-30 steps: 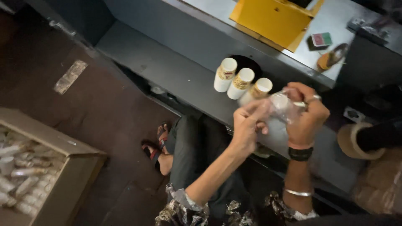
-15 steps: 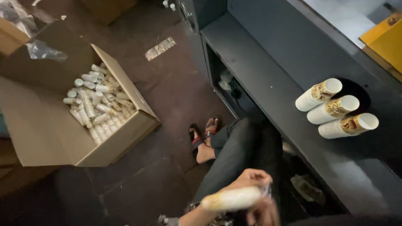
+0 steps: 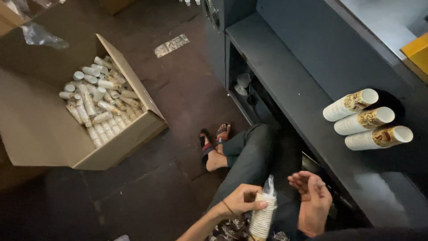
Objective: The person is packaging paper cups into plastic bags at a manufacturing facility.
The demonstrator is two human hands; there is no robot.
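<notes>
Left hand (image 3: 240,203): fingers curled, thumb laid across the front, closed around the upper part of a stack of paper cups (image 3: 262,218); the forearm rises from the lower frame edge, and a thin dark band circles the wrist. Right hand (image 3: 312,201): just to the right of the stack and clear of it, palm turned up, fingers loosely bent toward the stack, holding nothing (its wrist runs out of view at the lower edge).
</notes>
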